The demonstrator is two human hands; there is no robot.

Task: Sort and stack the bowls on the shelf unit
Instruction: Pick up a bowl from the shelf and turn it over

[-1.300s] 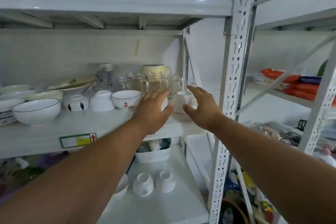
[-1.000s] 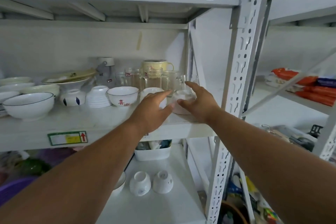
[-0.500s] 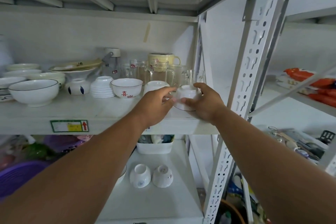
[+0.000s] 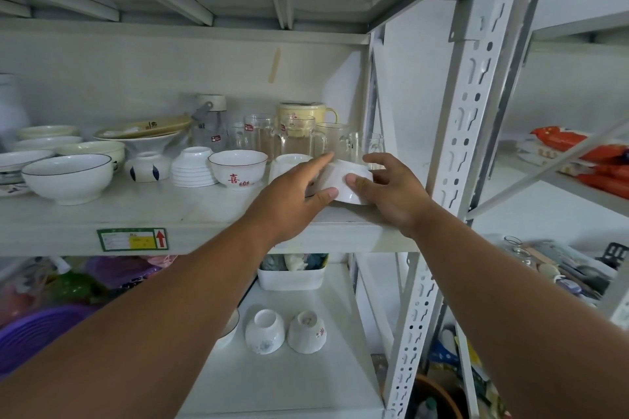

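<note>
A small white bowl (image 4: 342, 182) sits near the right front of the middle shelf (image 4: 153, 214), tilted toward me. My left hand (image 4: 292, 194) grips its left side and my right hand (image 4: 391, 190) grips its right side. Just behind my left hand stands another small white bowl (image 4: 289, 161). Further left are a bowl with red characters (image 4: 237, 168), a stack of ribbed white bowls (image 4: 194, 168), a blue-marked bowl (image 4: 147, 167) upside down, and a large dark-rimmed bowl (image 4: 68, 178). Two small bowls (image 4: 285, 332) lie upside down on the lower shelf.
Glass mugs (image 4: 299, 139) and a yellow cup (image 4: 304, 112) crowd the back of the shelf behind the bowls. Plates (image 4: 143, 129) are piled at the back left. A perforated upright post (image 4: 466, 126) stands right beside my right hand. A white tub (image 4: 289, 277) sits on the lower shelf.
Both hands have closed in on the small white bowl and taken hold of it; it now tilts toward me. The view has shifted closer and lower.
</note>
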